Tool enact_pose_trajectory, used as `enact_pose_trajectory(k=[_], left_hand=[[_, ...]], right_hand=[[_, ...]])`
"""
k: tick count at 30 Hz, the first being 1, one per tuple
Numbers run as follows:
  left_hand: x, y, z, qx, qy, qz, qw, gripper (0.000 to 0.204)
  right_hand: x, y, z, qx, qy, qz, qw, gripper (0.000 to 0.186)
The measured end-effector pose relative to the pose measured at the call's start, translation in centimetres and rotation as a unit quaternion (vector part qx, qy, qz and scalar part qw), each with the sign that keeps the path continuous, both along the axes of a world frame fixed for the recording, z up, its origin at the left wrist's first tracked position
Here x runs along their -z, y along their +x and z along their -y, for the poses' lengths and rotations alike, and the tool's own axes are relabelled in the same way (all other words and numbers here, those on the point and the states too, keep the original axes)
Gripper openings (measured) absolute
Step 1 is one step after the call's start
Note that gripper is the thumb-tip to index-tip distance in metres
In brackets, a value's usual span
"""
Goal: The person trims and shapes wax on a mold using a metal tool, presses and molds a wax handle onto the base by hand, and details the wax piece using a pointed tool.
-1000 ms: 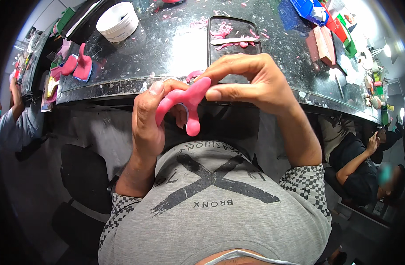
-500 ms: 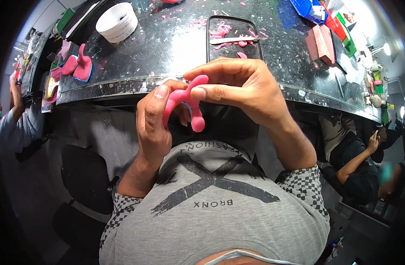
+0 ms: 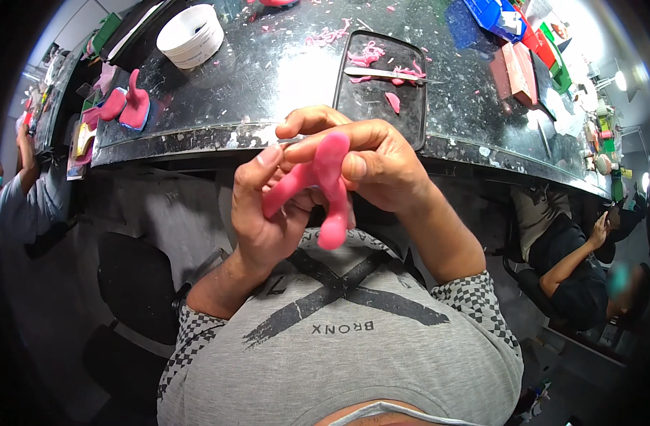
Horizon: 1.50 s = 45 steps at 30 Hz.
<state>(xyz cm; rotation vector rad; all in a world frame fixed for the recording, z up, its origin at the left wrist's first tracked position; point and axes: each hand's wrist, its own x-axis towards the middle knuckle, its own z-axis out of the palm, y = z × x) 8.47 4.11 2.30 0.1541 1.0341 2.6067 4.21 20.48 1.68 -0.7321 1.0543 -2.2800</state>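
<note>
Between my two hands, just off the bench's front edge, is a pink, curved dental impression tray (image 3: 332, 186) with a stub handle and a rounded end pointing toward me. My left hand (image 3: 257, 202) is closed on its left arm, thumb on top. The fingers of my right hand (image 3: 382, 160) reach over the far side, with the thumb pressed near the handle. Part of the tray's underside is hidden by my fingers. Beyond my right hand, a black tray (image 3: 406, 106) carries pink scraps (image 3: 367, 53) and a knife (image 3: 389, 74) with a pale handle.
On the dark bench (image 3: 268, 85) stand a white round tub (image 3: 190, 37) and similar pink pieces with upright handles (image 3: 135, 103) at the left. Blue bin (image 3: 497, 20) and pink box (image 3: 518, 74) are at the right. A person (image 3: 577, 263) sits at far right; an office chair (image 3: 137, 287) is at left.
The pink dental impression tray has come nearer to me and tilted, its rounded end lower. My right hand has shifted left and down, its fingers now over the far side.
</note>
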Motion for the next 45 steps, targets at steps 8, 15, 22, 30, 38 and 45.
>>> enact_pose_trajectory(k=[8, 15, 22, 30, 38, 45], left_hand=[[-0.9, 0.6, 0.1, -0.005, -0.147, -0.085, 0.985, 0.066], [-0.9, 0.4, 0.0, -0.022, -0.184, -0.151, 0.971, 0.04], [-0.8, -0.3, -0.2, -0.098, -0.222, -0.121, 0.962, 0.037], [-0.3, -0.5, -0.2, -0.118, -0.267, -0.162, 0.943, 0.034], [-0.2, -0.3, -0.4, -0.117, -0.244, -0.169, 0.948, 0.032], [1.2, -0.4, 0.2, -0.168, -0.354, -0.23, 0.891, 0.03]], right_hand=[[0.4, -0.4, 0.5, 0.045, -0.01, -0.03, 0.998, 0.047], [-1.2, -0.4, 0.5, 0.157, 0.091, -0.078, 0.98, 0.026], [-1.0, 0.7, -0.5, 0.261, 0.181, -0.129, 0.939, 0.022], [-1.2, 1.1, 0.0, 0.225, 0.13, -0.001, 0.966, 0.021], [-1.4, 1.1, 0.1, 0.209, 0.103, 0.031, 0.972, 0.023], [-0.9, 1.6, 0.9, 0.35, 0.198, -0.175, 0.899, 0.02]])
